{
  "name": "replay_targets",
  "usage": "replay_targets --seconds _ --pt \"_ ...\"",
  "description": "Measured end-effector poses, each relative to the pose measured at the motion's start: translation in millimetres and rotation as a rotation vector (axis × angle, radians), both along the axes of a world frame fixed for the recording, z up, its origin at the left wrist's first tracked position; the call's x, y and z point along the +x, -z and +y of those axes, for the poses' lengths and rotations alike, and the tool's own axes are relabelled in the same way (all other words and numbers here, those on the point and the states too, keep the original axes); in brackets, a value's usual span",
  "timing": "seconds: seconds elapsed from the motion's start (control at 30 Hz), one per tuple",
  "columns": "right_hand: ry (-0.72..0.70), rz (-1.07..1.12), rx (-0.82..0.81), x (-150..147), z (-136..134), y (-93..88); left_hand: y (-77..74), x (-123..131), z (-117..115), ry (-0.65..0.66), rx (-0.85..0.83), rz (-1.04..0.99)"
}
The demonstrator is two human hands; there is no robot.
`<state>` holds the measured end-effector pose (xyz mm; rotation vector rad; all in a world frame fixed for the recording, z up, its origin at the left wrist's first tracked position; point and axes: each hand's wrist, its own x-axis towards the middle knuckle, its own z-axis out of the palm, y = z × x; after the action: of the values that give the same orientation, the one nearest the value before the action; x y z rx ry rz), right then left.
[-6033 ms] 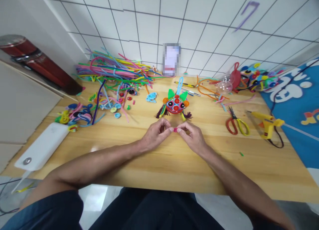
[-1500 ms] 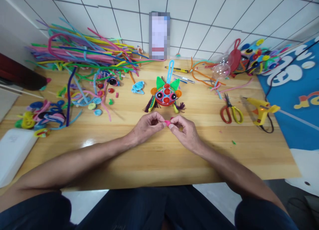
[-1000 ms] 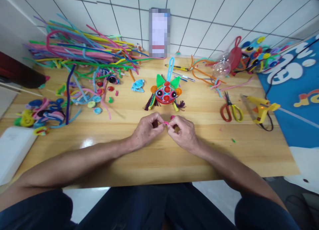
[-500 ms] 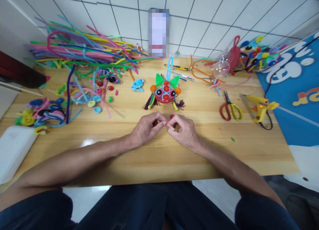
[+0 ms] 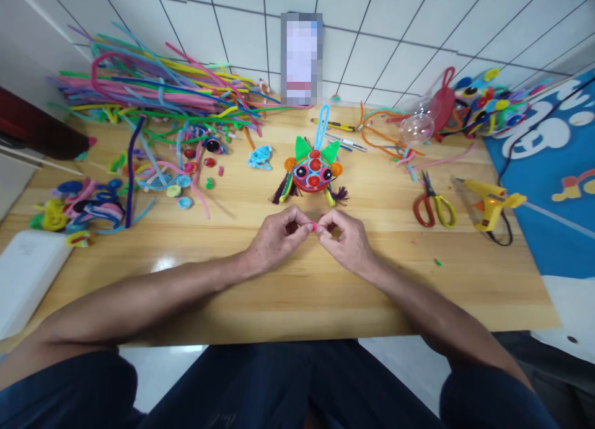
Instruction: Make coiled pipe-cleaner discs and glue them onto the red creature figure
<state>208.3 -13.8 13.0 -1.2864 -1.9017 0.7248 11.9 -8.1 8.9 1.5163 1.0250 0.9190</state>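
My left hand (image 5: 276,237) and my right hand (image 5: 346,240) meet at the middle of the wooden table (image 5: 297,280), fingertips pinched together on a small pink pipe-cleaner piece (image 5: 315,226). Both hands rest on the tabletop. Just beyond them stands a colourful pipe-cleaner creature (image 5: 313,172) with green ears, round eyes and a blue loop on top.
A big heap of coloured pipe cleaners (image 5: 153,100) fills the back left, with coiled pieces (image 5: 79,203) nearer. Red-and-yellow scissors (image 5: 432,206) and a yellow glue gun (image 5: 493,203) lie right. A white box (image 5: 25,274) sits at the left edge. More finished figures (image 5: 483,103) are back right.
My hands have stayed pinched on the pink piece, working it with small finger movements. The view has shifted slightly; six seconds ago the camera sat farther back.
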Motion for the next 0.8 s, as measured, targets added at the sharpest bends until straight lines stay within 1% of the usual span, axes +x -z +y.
replay_targets --seconds 0.17,0.3,0.5,0.63,0.7,0.8 --pt "0.017 0.008 -0.018 2.3 3.4 2.0 -1.4 -3.6 4.5 0.084 -0.056 0.002" --pt "0.008 0.012 -0.006 2.8 3.4 2.5 0.7 -4.1 8.3 0.133 -0.056 -0.007" --pt "0.011 -0.024 0.014 1.2 2.7 2.0 3.2 -1.7 8.4 0.096 -0.047 -0.021" --pt "-0.017 -0.008 -0.016 2.8 1.7 -1.6 4.4 -1.4 9.5 0.086 -0.080 -0.064" --pt "-0.041 -0.001 -0.023 3.7 1.1 -2.3 3.5 -1.8 9.8 0.092 -0.089 -0.080" --pt "-0.047 -0.016 -0.009 4.3 0.9 -1.0 -0.9 -3.3 9.8 0.100 -0.047 -0.028"
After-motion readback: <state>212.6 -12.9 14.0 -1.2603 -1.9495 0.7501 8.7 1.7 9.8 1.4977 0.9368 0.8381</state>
